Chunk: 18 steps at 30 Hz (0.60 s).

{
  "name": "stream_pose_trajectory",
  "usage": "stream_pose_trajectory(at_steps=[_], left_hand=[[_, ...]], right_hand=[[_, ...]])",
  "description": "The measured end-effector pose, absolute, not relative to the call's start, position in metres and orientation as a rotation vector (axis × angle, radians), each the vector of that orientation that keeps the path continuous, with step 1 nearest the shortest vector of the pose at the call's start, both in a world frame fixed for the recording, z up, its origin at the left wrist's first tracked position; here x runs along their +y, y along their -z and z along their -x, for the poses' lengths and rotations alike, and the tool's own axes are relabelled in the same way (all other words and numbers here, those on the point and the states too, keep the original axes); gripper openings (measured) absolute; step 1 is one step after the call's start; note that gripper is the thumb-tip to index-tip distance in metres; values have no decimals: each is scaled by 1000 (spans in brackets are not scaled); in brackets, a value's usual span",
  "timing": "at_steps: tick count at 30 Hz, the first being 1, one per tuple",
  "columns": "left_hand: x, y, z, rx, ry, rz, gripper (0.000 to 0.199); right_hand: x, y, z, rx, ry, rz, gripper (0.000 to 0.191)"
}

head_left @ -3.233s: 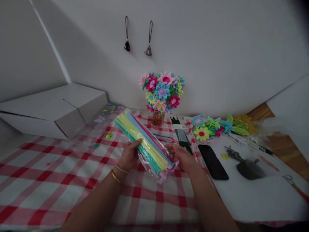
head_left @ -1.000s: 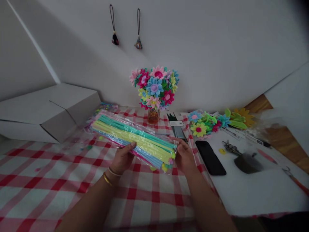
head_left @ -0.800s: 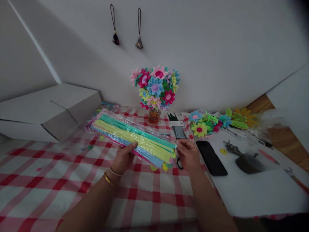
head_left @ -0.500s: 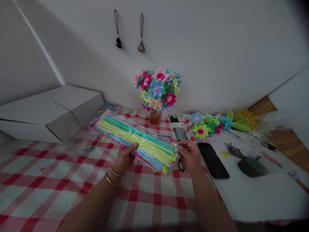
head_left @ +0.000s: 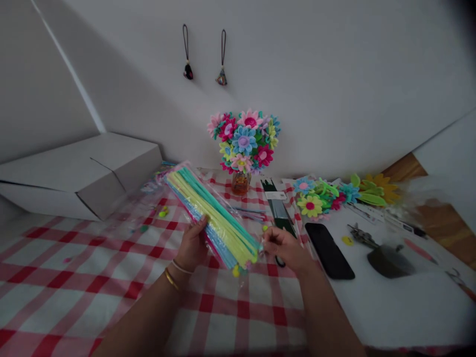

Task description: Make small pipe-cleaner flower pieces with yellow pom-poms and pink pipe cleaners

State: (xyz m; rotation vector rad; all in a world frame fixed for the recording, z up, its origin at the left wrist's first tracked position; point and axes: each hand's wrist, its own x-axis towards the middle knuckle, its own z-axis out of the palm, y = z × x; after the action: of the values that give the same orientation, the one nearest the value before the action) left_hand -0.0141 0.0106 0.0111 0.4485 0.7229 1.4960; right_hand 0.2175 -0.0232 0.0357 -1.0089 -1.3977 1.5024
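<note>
Taking the bag (head_left: 213, 218) as my clock's centre, with twelve towards the wall, I have it slanted from its far end at ten or eleven o'clock to its near end at four, just this side of the vase (head_left: 241, 183). Fuzzy sticks (head_left: 211, 213) run lengthwise inside, which probably keeps the slack plastic fairly straight.

My left hand (head_left: 191, 245) is at eight, closed around the bag's edge near mid-length, thumb flat on top; I read that as carrying the weight close to balance. My right hand (head_left: 280, 245), between three and four, is in a narrow pinch by the near end. It appears to have the clear film, leaving the sticks alone, perhaps because an edge is easier to steer; the dimness blurs the exact contact. I can't tell whether the far end rests on the tablecloth (head_left: 148, 307).

The box (head_left: 92, 168) sits out at nine to ten, the phone (head_left: 329, 250) between three and four, and loose flowers (head_left: 310, 203) just short of three, seemingly set aside to leave room for both hands.
</note>
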Motion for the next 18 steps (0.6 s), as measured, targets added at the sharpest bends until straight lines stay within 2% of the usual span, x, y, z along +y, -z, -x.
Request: stream_pose_trajectory(at_steps=[4, 9, 14, 18], left_hand=[[8, -15, 18, 711, -1366, -423, 28], [6, -18, 14, 746, -1307, -410, 24], [5, -17, 9, 740, -1330, -427, 25], [5, -15, 6, 721, -1362, -414, 28]], right_hand=[[-25, -33, -212, -1439, -1598, 1006, 17], [-23, -28, -204, -1420, -1637, 972, 35], [-20, -22, -204, -1353, -1614, 1071, 34], [-19, -19, -203, -1410, -1500, 1127, 24]])
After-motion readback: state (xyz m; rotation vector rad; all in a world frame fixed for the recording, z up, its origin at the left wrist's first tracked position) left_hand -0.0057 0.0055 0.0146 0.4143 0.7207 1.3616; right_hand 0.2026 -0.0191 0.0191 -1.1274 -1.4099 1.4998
